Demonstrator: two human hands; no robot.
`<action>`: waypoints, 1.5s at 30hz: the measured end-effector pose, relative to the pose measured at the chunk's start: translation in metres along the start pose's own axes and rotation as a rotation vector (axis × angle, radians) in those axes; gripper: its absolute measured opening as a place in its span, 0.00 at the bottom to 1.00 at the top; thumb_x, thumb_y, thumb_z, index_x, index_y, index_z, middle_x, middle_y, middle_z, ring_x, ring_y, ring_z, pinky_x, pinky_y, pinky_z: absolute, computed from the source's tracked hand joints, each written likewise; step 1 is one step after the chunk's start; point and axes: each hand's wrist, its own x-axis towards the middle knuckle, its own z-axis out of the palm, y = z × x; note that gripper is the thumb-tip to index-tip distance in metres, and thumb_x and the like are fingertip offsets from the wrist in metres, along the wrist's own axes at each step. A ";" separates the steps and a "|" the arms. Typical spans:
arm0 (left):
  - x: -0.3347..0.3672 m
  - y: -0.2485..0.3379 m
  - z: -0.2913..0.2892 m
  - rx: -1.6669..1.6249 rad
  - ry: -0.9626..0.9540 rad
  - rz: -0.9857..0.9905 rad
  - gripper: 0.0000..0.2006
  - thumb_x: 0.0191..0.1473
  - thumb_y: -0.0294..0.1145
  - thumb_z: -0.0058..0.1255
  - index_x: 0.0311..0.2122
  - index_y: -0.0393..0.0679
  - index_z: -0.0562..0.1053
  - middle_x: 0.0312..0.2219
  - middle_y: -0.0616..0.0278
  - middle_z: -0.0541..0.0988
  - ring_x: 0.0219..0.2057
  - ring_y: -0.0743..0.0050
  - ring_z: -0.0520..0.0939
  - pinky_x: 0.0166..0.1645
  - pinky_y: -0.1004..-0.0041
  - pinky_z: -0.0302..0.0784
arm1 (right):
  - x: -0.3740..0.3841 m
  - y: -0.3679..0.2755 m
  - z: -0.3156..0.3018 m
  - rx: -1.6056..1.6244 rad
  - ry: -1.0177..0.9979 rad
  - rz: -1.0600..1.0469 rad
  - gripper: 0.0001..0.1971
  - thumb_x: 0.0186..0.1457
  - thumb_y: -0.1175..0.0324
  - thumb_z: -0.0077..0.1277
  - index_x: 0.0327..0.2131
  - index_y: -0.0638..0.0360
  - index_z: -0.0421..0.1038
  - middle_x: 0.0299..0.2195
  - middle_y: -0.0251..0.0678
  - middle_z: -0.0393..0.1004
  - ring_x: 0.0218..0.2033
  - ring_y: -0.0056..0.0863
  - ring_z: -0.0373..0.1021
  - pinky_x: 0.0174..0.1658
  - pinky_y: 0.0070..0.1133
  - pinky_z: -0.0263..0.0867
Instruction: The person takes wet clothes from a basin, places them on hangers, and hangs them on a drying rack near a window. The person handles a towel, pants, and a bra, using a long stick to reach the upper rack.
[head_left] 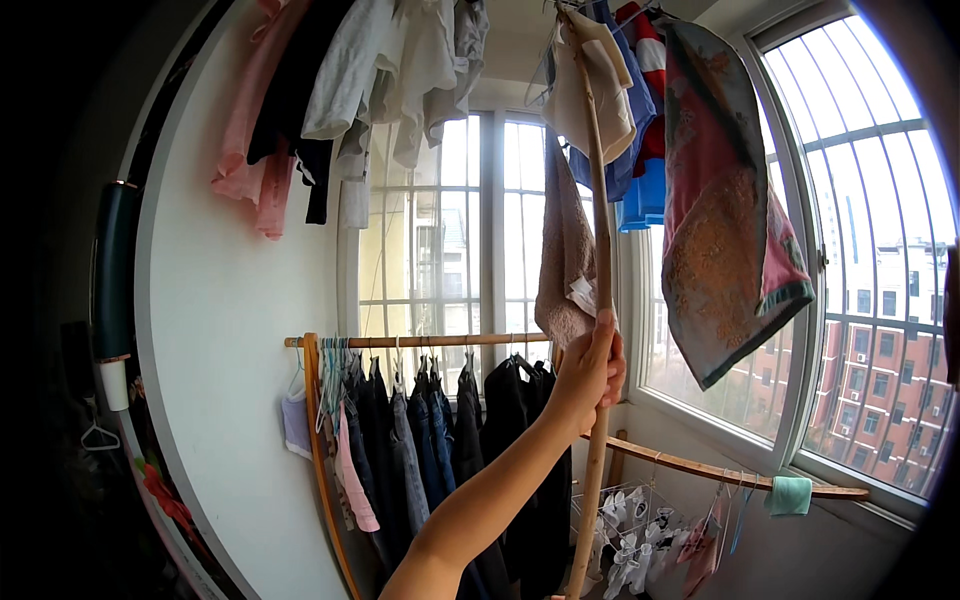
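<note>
My left hand (592, 372) is wrapped round a long wooden pole (597, 200), thumb up along it. The pole stands nearly upright, from the lower edge to the hangers overhead. Its top crosses in front of a beige cloth (570, 95); whether it touches a hanger there I cannot make out. Just behind the pole hangs a brown towel (562, 265). To its right hangs a large patterned pink and grey cloth (715, 220). At the lower edge, a skin-coloured sliver shows beside the pole; my right hand cannot be made out clearly.
Behind my forearm, dark trousers (465, 420) hang from a wooden rack (430, 341). White shirts (350, 75) and a pink garment (262, 120) hang at the upper left. A wooden bar (720, 470) with a green cloth (789, 496) runs below the barred windows (850, 200).
</note>
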 end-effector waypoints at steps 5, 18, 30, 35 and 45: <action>0.054 0.024 -0.009 0.044 -0.024 0.116 0.24 0.55 0.57 0.40 0.33 0.42 0.67 0.15 0.70 0.66 0.15 0.83 0.67 0.19 0.82 0.64 | 0.055 -0.041 0.004 0.097 0.061 -0.054 0.22 0.61 0.54 0.36 0.49 0.63 0.58 0.15 0.24 0.57 0.11 0.10 0.50 0.13 0.09 0.46; -0.061 -0.050 -0.089 0.573 -0.049 0.227 0.27 0.61 0.51 0.28 0.56 0.40 0.59 0.43 0.58 0.71 0.46 0.74 0.71 0.47 0.75 0.68 | 0.242 -0.156 0.037 -0.066 0.134 -0.278 0.19 0.62 0.58 0.35 0.51 0.60 0.59 0.13 0.22 0.56 0.10 0.07 0.52 0.12 0.09 0.48; -0.107 -0.096 -0.101 0.397 -0.142 -0.014 0.26 0.61 0.47 0.31 0.58 0.40 0.53 0.43 0.55 0.70 0.45 0.72 0.72 0.49 0.73 0.68 | 0.359 -0.231 0.057 -0.188 0.190 -0.442 0.18 0.62 0.59 0.37 0.48 0.62 0.62 0.11 0.23 0.56 0.10 0.09 0.53 0.11 0.11 0.49; -0.106 -0.096 -0.090 0.305 -0.200 0.080 0.24 0.62 0.41 0.33 0.59 0.41 0.53 0.43 0.56 0.72 0.44 0.72 0.74 0.49 0.72 0.68 | 0.367 -0.240 0.062 -0.195 0.230 -0.398 0.15 0.62 0.61 0.37 0.42 0.64 0.65 0.12 0.24 0.56 0.12 0.10 0.54 0.12 0.13 0.49; -0.106 -0.115 -0.089 0.239 -0.158 -0.007 0.17 0.60 0.34 0.39 0.52 0.38 0.60 0.35 0.58 0.75 0.39 0.75 0.76 0.46 0.74 0.72 | 0.362 -0.208 0.056 -0.201 0.162 -0.409 0.19 0.62 0.59 0.37 0.51 0.58 0.61 0.11 0.22 0.55 0.08 0.08 0.51 0.08 0.10 0.48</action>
